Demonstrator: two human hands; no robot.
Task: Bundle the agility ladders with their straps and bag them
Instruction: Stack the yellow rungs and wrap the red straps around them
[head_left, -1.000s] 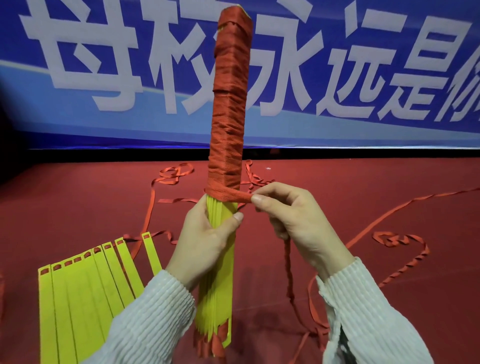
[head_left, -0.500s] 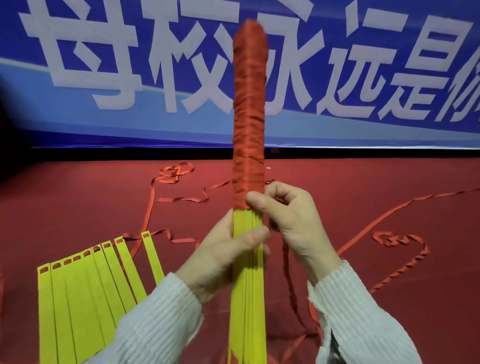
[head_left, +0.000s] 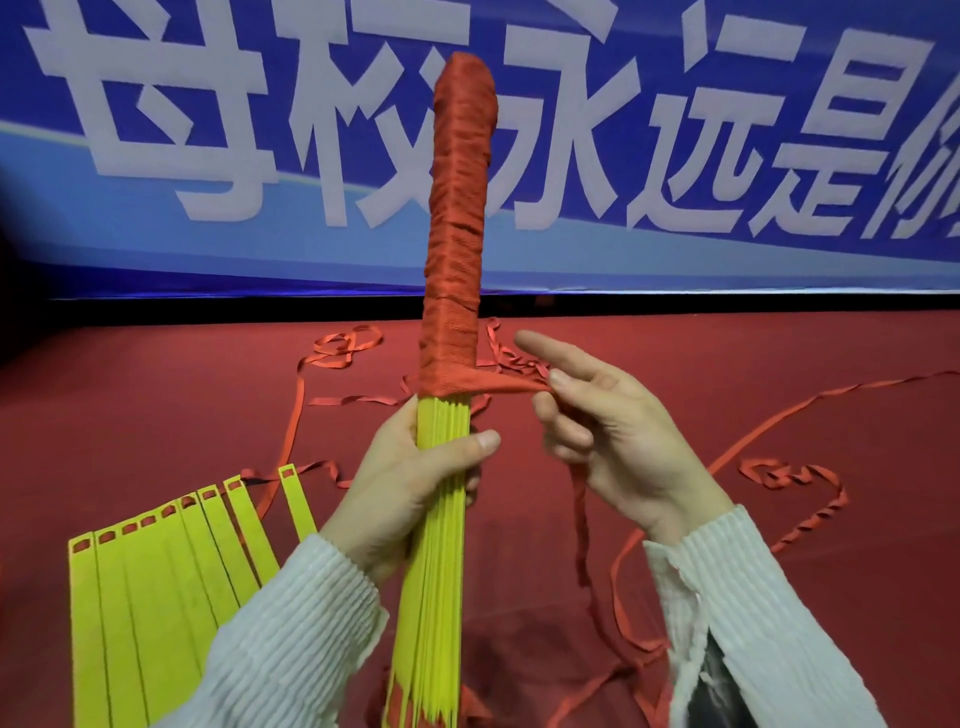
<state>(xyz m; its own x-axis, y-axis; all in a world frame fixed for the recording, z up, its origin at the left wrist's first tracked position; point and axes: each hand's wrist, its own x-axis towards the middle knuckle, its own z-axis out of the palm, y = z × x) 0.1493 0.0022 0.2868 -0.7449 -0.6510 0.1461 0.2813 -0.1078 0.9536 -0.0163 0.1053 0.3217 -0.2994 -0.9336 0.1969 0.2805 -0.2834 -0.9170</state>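
strap (head_left: 501, 385) pinched by right hand (head_left: 613, 441), left hand (head_left: 410, 483) gripping bundle (head_left: 441, 467) below

The left hand (head_left: 415, 483) is closed around the bundle (head_left: 439, 493), just below the edge of the red wrap. Its thumb lies across the front of the bundle and points to the right, and the other fingers are curled behind it (only their tips show at the bundle's right side). The left forearm, in a white ribbed sleeve, rises from below and left of the bundle. The right hand (head_left: 618, 441) is just right of the bundle, palm turned toward it. Its thumb and a curled finger pinch the strap (head_left: 498, 385), and the index finger is stretched out, pointing toward the bundle. The right forearm comes up from lower right.
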